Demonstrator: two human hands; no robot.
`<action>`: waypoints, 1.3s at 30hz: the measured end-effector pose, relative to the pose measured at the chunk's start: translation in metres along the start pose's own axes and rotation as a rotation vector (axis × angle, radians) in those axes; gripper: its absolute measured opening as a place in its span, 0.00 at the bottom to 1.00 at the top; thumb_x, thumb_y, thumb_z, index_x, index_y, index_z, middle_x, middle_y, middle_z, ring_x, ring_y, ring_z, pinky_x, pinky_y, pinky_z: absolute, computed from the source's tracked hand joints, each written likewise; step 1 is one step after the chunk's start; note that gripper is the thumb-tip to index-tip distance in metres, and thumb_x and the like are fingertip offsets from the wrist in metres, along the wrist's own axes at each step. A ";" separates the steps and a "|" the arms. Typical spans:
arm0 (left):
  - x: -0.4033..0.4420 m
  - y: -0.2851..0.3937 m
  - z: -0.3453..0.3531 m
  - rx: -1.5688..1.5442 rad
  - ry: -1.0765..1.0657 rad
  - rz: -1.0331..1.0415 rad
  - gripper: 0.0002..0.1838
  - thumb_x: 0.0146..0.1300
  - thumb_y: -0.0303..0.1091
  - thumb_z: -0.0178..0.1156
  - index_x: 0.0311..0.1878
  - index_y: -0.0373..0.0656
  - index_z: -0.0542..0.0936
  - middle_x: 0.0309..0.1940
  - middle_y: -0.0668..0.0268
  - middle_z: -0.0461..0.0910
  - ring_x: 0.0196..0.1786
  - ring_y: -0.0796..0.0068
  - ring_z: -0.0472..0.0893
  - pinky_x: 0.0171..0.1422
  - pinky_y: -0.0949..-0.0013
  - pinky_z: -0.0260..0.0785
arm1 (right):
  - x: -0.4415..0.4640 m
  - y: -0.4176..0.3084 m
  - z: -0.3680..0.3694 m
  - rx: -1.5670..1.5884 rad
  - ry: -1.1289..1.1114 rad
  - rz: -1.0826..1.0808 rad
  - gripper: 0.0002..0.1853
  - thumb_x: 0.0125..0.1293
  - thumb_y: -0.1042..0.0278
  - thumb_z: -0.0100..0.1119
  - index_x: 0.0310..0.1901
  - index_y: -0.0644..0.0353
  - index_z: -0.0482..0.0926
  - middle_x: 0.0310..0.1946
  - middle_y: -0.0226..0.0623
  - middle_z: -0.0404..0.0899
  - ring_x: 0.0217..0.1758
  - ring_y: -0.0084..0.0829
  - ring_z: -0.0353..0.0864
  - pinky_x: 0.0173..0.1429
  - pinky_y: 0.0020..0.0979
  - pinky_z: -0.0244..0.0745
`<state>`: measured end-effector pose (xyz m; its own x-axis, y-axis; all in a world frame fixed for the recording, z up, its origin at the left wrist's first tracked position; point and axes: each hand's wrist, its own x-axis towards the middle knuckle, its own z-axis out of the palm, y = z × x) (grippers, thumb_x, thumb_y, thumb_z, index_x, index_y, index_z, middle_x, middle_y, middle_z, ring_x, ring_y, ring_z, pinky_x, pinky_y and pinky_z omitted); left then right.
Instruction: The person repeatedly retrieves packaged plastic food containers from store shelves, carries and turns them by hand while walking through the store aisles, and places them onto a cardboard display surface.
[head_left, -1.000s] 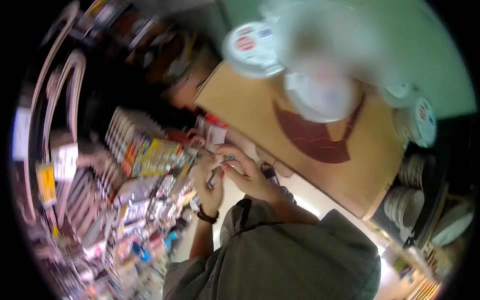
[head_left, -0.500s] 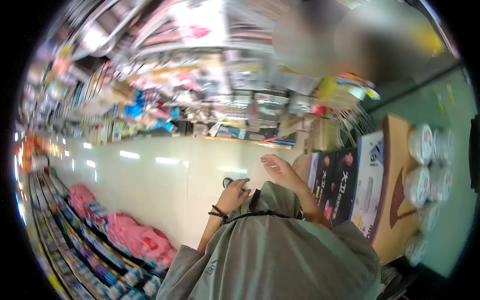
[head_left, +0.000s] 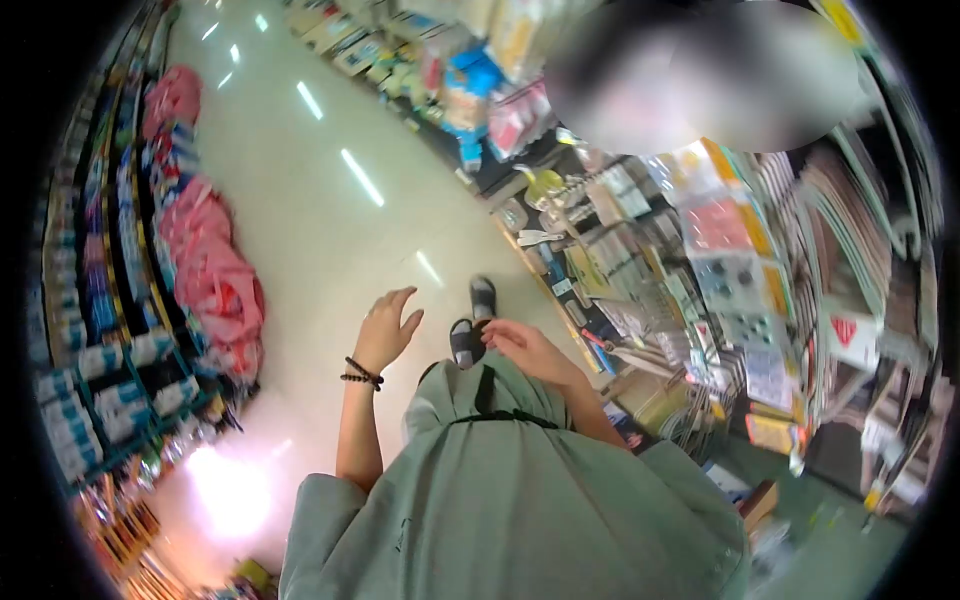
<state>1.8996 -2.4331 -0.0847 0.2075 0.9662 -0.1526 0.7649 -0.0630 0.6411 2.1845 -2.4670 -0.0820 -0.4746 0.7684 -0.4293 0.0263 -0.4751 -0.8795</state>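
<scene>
Grey-green garment [head_left: 520,500]: worn on the torso, at lower center, with a dark cord [head_left: 515,416] across the waist. Pink fabric [head_left: 212,265]: bunched along the left shelving [head_left: 105,250]. Left hand [head_left: 386,330]: released, fingers extended, above the pale floor [head_left: 330,245]. Right hand [head_left: 530,352]: released, fingers loosely bent, near the garment. Dark sandals [head_left: 483,296]: on the floor. Beaded bracelet [head_left: 362,374]: around the left wrist.

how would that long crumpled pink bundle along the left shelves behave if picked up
The long crumpled pink bundle would probably be floppy, given its loose folds and creases. It seems unlikely to roll, since it lies in an uneven, bunched heap against the stocked left shelves. Its weight is hard to judge.
</scene>
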 end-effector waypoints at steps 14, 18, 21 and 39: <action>0.144 -0.080 -0.088 -0.145 0.113 -0.230 0.22 0.67 0.40 0.62 0.60 0.40 0.78 0.56 0.51 0.81 0.58 0.49 0.79 0.63 0.55 0.72 | 0.326 -0.172 -0.030 -0.277 -0.350 -0.061 0.14 0.77 0.67 0.51 0.58 0.64 0.76 0.46 0.35 0.82 0.52 0.24 0.81 0.59 0.27 0.74; 0.189 -0.084 -0.136 -0.235 0.319 -0.307 0.20 0.67 0.37 0.62 0.60 0.39 0.78 0.54 0.50 0.81 0.57 0.48 0.80 0.62 0.56 0.72 | 0.415 -0.223 -0.024 -0.261 -0.361 -0.091 0.14 0.76 0.65 0.53 0.57 0.63 0.76 0.46 0.35 0.82 0.52 0.25 0.81 0.59 0.29 0.74; 0.217 -0.118 -0.156 -0.356 0.418 -0.398 0.18 0.67 0.33 0.63 0.57 0.36 0.79 0.50 0.50 0.83 0.53 0.52 0.82 0.57 0.58 0.75 | 0.478 -0.255 -0.015 -0.186 -0.408 -0.024 0.15 0.77 0.64 0.52 0.58 0.62 0.77 0.47 0.33 0.82 0.54 0.24 0.80 0.62 0.29 0.73; 0.545 -0.389 -0.467 -0.518 0.755 -0.349 0.13 0.68 0.31 0.60 0.53 0.37 0.82 0.48 0.56 0.85 0.50 0.60 0.85 0.54 0.61 0.76 | 0.861 -0.437 0.146 -0.533 -0.508 -0.069 0.19 0.77 0.62 0.53 0.62 0.63 0.74 0.54 0.40 0.82 0.59 0.30 0.80 0.63 0.35 0.73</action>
<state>1.4303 -1.7655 -0.0657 -0.5621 0.8270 0.0091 0.3089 0.1997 0.9299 1.6356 -1.6603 -0.0374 -0.8363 0.4340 -0.3352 0.3440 -0.0607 -0.9370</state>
